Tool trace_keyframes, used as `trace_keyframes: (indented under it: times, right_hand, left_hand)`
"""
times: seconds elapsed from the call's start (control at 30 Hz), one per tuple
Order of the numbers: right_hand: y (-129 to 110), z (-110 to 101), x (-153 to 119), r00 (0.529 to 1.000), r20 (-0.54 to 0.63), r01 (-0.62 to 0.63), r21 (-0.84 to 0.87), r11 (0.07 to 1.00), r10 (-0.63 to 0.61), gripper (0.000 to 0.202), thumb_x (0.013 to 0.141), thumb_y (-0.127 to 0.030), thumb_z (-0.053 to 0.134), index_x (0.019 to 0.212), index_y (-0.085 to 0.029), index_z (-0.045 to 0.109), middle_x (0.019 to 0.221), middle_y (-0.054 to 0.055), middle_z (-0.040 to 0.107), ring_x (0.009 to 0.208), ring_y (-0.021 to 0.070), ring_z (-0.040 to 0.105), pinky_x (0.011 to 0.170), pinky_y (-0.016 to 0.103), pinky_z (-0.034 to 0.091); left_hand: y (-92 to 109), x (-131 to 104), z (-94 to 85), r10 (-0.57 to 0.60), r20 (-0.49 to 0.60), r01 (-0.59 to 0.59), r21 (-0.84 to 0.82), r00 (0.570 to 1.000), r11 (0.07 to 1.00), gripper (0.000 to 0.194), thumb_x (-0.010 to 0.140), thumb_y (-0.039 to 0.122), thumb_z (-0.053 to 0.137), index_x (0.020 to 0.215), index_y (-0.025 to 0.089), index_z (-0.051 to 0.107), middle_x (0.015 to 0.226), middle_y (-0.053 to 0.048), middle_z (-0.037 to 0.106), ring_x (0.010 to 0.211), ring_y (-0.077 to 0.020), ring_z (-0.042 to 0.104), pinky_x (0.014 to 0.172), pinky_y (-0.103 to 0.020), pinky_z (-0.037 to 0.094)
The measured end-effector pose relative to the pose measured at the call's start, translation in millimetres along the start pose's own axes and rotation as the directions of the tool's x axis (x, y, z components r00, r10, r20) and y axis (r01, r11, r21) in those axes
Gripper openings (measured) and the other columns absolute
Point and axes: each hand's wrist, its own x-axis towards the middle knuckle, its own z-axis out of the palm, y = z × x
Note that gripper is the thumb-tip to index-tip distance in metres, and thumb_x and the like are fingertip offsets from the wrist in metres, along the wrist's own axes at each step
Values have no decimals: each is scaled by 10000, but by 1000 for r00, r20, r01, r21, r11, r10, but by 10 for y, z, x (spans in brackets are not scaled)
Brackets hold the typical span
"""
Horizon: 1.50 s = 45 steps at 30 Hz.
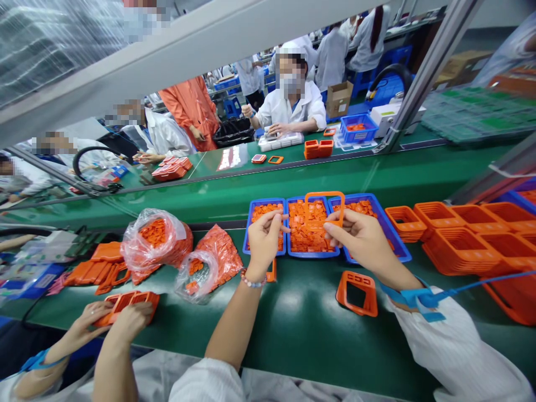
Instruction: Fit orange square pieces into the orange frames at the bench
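Observation:
My right hand [355,231] grips an orange rectangular frame [324,195] by its lower right corner, holding it upright over the blue bins. My left hand [266,237] is above the left blue bin [246,234], its thumb and fingers pinched together; whatever may be between them is too small to make out. Small orange parts [307,229] fill the middle bin. Below my right hand, an orange frame with a dark opening [345,276] lies on the green table [301,329]. Another orange piece [273,270] is partly hidden behind my left wrist.
Stacks of orange frames [460,245] stand at the right. Plastic bags of orange parts [157,234] lie at the left, beside a co-worker's hands [134,321] on orange frames. A blue wrist cord [473,287] runs right from my right wrist. A metal post [431,72] rises beyond.

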Motion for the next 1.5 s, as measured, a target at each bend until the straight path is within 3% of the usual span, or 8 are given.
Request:
trace_keyframes:
  times: [0.2,0.4,0.73,1.0,1.33,1.5]
  right_hand:
    - [0,-3,-2,1000,1,7,-4,1000,-7,286,781,-446,743,814,-189,623,631,11,654,503,146,604,506,276,509]
    - [2,-3,5,1000,-3,16,-11,1000,-16,276,785,-432,736,822,-183,624,639,10,651,503,140,602,500,265,502]
    - [29,14,11,1000,13,20,-18,1000,-19,263,794,-421,720,841,-181,625,625,10,646,503,143,599,498,268,494]
    - [35,30,6,1000,18,24,-5,1000,-24,297,781,-442,737,836,-175,619,654,18,655,509,140,603,497,270,505]
    - [39,67,2,999,50,20,-10,1000,-20,261,810,-418,711,826,-172,626,677,19,663,534,129,611,508,251,523]
    - [52,73,-8,998,59,29,18,999,-30,300,821,-460,716,833,-171,639,683,18,672,533,125,615,498,241,525]
  left_hand:
    - [30,-16,-6,-17,15,17,-59,1000,998,348,856,395,693,1090,145,632,750,-61,761,692,-174,745,526,-196,504]
    - [40,-20,-14,8,31,-5,-80,999,997,241,836,353,704,945,141,668,873,-89,778,547,-117,685,520,-206,514]
    - [128,-70,-35,52,16,-51,-72,999,996,162,804,275,732,896,145,764,653,-9,699,500,-81,607,507,-184,507]
    - [183,-89,-10,-9,27,12,-134,1000,991,202,748,283,782,871,133,726,683,-15,703,476,-74,597,472,-178,497]
    - [265,-199,9,36,122,-23,-106,992,994,135,762,270,773,829,154,754,706,-28,727,462,-64,563,452,-176,477]
    - [276,-228,45,-16,178,33,-93,984,995,162,772,286,763,850,144,750,642,-16,695,450,-68,553,443,-178,477]
